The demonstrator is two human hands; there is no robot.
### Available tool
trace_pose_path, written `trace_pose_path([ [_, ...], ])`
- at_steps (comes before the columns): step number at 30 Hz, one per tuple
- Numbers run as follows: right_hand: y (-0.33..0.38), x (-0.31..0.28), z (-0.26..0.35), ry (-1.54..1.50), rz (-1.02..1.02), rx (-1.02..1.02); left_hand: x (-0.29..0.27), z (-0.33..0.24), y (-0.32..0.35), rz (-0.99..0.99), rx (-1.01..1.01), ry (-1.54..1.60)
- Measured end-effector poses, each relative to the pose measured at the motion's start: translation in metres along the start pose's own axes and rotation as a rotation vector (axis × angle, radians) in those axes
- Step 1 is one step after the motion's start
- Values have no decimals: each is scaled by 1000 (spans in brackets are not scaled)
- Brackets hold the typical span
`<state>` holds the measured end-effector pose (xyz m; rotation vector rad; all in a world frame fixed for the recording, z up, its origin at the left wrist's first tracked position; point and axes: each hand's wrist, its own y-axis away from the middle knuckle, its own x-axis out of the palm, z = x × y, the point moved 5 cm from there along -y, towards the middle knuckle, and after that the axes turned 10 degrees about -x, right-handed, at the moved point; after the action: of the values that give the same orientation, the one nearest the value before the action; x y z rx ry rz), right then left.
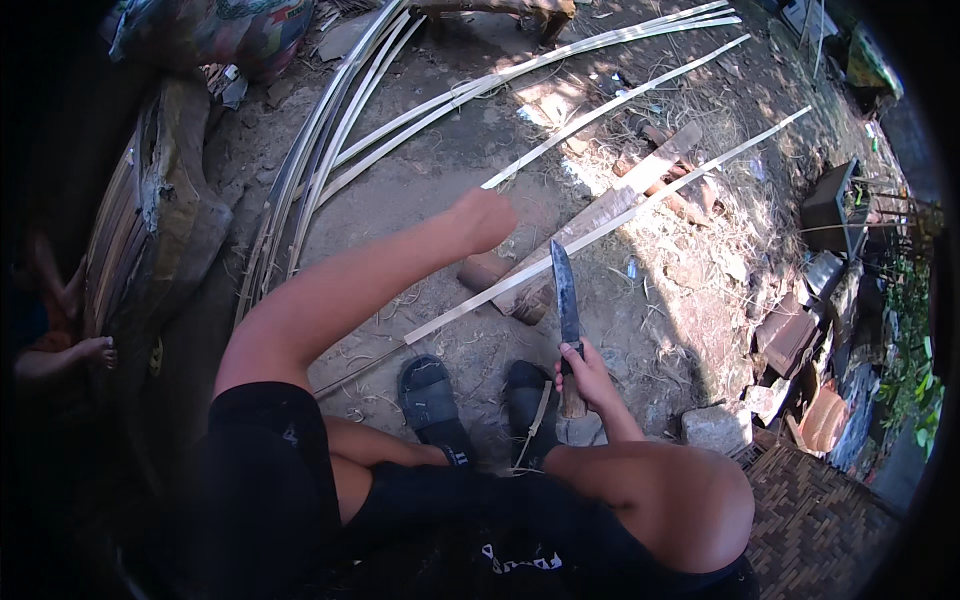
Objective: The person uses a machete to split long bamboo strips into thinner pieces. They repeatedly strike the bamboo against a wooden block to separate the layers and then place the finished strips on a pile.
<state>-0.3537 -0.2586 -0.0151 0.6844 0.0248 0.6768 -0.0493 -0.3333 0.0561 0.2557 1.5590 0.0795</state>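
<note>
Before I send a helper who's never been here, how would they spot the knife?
Find the person's two dark shoes, low in the middle of the view. Beside them, to the right, the right grip holds the knife. Unlike the long pale strips nearby, it has a dark, broad blade tapering to a point.

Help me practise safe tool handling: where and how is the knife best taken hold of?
Probably by its brown handle, where the right grip closes around it, coming from the near side: the dark blade points away, leaving the handle end nearest and clear of the edge.
</note>
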Motion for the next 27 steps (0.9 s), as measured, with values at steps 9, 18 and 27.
trace_pose_path([
  [9,11,-15,60,1102,-129,-710,62,-11,159,584,-453,788],
  [18,12,12,56,1337,18,-682,127,-17,238,346,-679,1530],
  [27,5,16,53,1302,48,-801,98,-7,255,306,-651,1192],
])
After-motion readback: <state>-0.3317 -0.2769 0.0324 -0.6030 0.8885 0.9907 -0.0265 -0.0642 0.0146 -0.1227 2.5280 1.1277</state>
